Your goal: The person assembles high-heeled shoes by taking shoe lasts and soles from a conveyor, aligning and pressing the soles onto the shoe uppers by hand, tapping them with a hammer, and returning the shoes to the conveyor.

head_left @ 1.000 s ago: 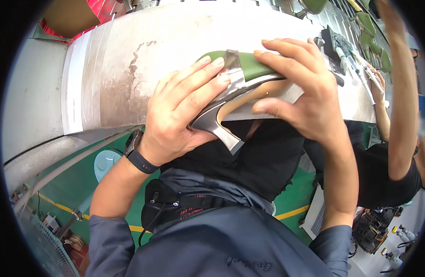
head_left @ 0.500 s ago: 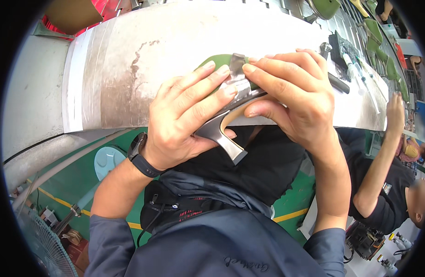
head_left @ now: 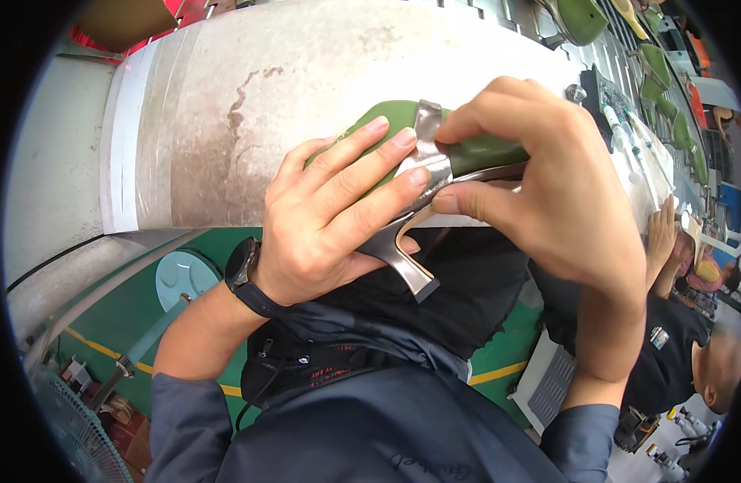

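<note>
I hold a green high-heeled shoe (head_left: 479,151) with a silver strap and a silver heel, just above the near edge of a worn grey work table (head_left: 250,121). My left hand (head_left: 330,217) wraps the shoe from below and the left, fingers lying over the green upper and the strap. My right hand (head_left: 548,185) grips the shoe from the right, thumb and fingers pinching at the strap and the sole edge. The silver heel (head_left: 403,262) points down toward my body.
More green shoes (head_left: 584,18) stand in a row along the far right of the table, next to tools and pens (head_left: 628,133). A person in black (head_left: 693,338) works at my right. A round pale-blue stool (head_left: 184,278) stands on the green floor; a fan (head_left: 72,435) sits lower left.
The shoe has turned in my hands, its heel now pointing further down. My right hand has shifted from covering the shoe's top to pinching at the strap.
</note>
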A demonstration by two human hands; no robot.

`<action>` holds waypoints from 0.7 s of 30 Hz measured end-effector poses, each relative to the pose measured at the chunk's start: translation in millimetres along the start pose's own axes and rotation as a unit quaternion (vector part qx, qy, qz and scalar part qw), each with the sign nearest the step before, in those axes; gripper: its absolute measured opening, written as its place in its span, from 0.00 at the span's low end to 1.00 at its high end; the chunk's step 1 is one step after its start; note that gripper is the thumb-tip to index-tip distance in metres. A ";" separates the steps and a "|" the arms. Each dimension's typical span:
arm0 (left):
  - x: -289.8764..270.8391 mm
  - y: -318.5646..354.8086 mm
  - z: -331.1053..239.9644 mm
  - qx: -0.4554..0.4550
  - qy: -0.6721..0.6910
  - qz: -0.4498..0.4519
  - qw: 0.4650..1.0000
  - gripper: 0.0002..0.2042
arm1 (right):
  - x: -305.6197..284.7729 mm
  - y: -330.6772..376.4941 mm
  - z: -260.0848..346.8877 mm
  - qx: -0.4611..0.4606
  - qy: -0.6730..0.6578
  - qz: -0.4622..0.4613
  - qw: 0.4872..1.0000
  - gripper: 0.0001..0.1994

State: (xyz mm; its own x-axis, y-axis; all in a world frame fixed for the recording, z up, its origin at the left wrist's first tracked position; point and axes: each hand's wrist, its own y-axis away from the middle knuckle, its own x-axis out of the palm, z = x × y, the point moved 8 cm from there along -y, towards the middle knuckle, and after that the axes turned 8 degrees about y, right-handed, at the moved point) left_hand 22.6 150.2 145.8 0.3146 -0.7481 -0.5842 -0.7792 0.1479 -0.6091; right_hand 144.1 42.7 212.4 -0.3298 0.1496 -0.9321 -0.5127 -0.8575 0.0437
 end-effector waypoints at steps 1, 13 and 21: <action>-0.9 0.2 -0.7 0.001 0.002 -0.002 1.000 0.33 | 2.8 -5.2 0.3 -0.016 0.005 0.024 1.000 0.25; 0.4 7.8 -1.1 0.020 -0.031 -0.017 0.999 0.32 | 18.7 -39.3 6.4 0.005 0.061 0.229 0.972 0.35; 0.3 8.4 -2.0 0.021 -0.039 -0.006 0.999 0.32 | 18.6 -31.3 6.5 -0.041 0.037 0.129 0.990 0.35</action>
State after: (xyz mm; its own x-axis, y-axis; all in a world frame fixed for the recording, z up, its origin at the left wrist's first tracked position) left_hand 15.0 149.9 141.5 0.3667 -0.6969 -0.6163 -0.7520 0.1681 -0.6374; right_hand 148.9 75.6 196.1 -0.3809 -0.1143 -0.9175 -0.3522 -0.8996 0.2582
